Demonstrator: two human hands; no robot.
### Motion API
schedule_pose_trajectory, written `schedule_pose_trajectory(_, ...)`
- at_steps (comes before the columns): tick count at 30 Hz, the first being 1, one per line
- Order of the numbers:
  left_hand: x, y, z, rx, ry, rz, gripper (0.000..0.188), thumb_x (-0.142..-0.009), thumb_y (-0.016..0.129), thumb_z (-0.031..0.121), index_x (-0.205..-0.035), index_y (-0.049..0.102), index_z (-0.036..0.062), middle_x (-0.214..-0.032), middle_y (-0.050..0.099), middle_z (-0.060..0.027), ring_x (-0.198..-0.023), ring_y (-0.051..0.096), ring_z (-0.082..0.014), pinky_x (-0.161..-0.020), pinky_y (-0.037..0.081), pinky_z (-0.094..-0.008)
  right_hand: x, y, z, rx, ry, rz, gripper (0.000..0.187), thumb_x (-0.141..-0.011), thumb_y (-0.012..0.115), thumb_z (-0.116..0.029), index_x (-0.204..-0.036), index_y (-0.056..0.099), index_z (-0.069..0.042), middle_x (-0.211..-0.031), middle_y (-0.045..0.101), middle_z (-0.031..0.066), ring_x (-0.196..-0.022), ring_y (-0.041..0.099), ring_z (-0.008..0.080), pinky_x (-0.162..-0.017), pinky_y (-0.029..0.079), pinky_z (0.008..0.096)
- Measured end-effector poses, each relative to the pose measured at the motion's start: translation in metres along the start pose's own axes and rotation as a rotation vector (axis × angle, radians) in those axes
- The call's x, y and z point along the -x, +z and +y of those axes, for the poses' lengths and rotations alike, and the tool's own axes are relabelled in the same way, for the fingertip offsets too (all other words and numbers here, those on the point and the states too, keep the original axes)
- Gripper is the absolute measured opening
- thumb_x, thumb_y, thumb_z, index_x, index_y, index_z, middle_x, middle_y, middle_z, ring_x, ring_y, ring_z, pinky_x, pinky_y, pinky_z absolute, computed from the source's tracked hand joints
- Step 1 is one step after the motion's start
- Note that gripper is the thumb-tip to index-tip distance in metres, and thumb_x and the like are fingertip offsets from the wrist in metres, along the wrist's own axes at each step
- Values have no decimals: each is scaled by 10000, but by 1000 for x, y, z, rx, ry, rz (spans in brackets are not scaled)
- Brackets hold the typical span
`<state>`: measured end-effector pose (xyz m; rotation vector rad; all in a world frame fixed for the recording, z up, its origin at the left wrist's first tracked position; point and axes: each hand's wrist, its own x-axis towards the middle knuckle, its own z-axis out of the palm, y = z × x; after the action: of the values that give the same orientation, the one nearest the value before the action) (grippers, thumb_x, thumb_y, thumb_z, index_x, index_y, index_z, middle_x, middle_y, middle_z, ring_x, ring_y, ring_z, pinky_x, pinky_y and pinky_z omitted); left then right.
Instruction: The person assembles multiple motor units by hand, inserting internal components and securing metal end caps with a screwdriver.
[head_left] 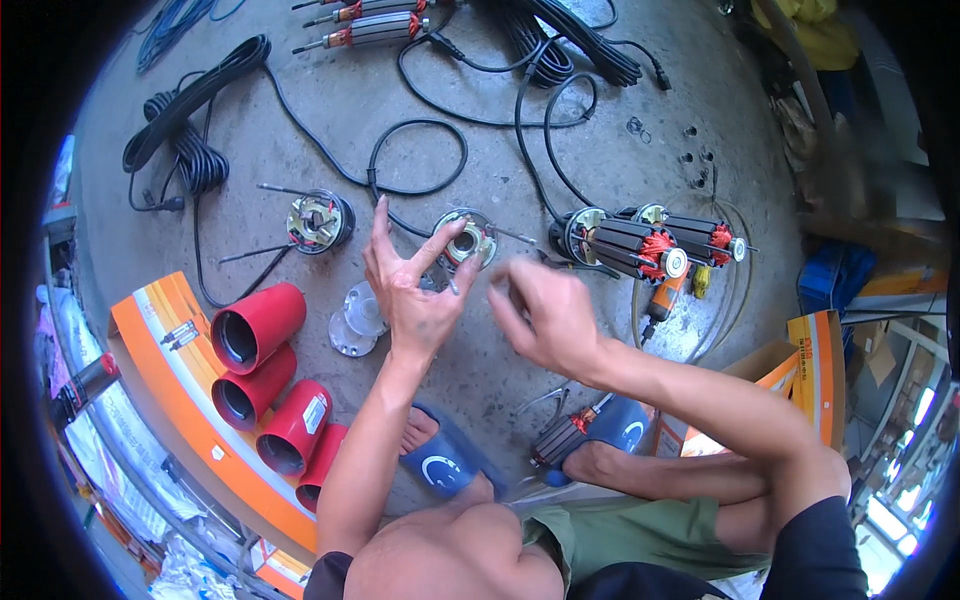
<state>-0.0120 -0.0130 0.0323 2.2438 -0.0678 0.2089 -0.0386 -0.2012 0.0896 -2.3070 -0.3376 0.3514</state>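
Note:
My left hand (408, 290) is spread, its index finger and thumb at a round motor end piece (466, 240) standing on the floor. Whether the fingertips press on it or hover just above, I cannot tell. A thin metal rod (515, 236) sticks out to the right of this piece. Beside it on the right, my right hand (545, 312) is closed with curled fingers, partly blurred by motion; what they hold, if anything, is hidden. A second motor end piece (318, 222) with rods stands to the left. Clear plastic discs (358, 318) lie behind my left wrist.
Red cylinders (258, 325) lie beside an orange carton (180, 370) at left. Motor rotors with red windings (632, 247) lie at right, near an orange power tool (664, 298). Coiled black cables (195, 150) spread across the far floor. Another rotor (563, 440) lies by my foot.

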Motion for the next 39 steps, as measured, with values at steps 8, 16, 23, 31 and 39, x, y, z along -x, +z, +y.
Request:
schedule_pose_trajectory(8, 2, 3, 3, 10, -20, 62, 461, -725, 913, 315, -1179, 834, 302, -1646, 350, -268, -1394, 426, -471, -1186, 342, -509, 57, 34, 38, 835, -132, -267, 328, -782, 796, -273, -981, 705, -29, -950, 673, 131, -818, 730, 278, -602, 541, 386)
schedule_pose_trajectory(16, 1, -3, 11, 29, -91, 47, 471, -717, 907, 291, -1182, 834, 299, -1650, 346, -244, -1423, 408, -446, -1209, 319, -512, 23, -36, -10, 460, 116, -533, 636, -583, 941, -281, -1012, 609, 50, -979, 654, 262, -855, 711, 465, -737, 606, 526)
schedule_pose_trajectory(23, 10, -4, 1, 54, -146, 56, 416, -714, 888, 343, -1125, 842, 381, -1661, 343, -215, -1402, 407, -447, -1153, 349, -539, -7, -202, -191, 424, -75, -485, 591, -615, 948, -276, -1091, 685, -47, -929, 612, 132, -796, 656, 316, -697, 565, 423)
schedule_pose_trajectory(31, 9, 1, -1, 48, -153, 83, 439, -706, 889, 360, -1138, 833, 412, -1660, 361, -197, -1390, 420, -437, -1129, 369, -540, -66, -211, -218, 430, -280, 72, 476, -585, 875, -79, -969, 609, 15, -904, 562, 106, -796, 618, 226, -736, 536, 328)
schedule_pose_trajectory(39, 7, 4, 0, 66, -171, 80, 467, -694, 873, 347, -1148, 821, 446, -1661, 358, -187, -1386, 416, -445, -1100, 388, -545, -114, -154, -163, 434, -208, -223, 487, -606, 892, -198, -950, 606, -3, -918, 607, 143, -808, 641, 335, -744, 532, 413)
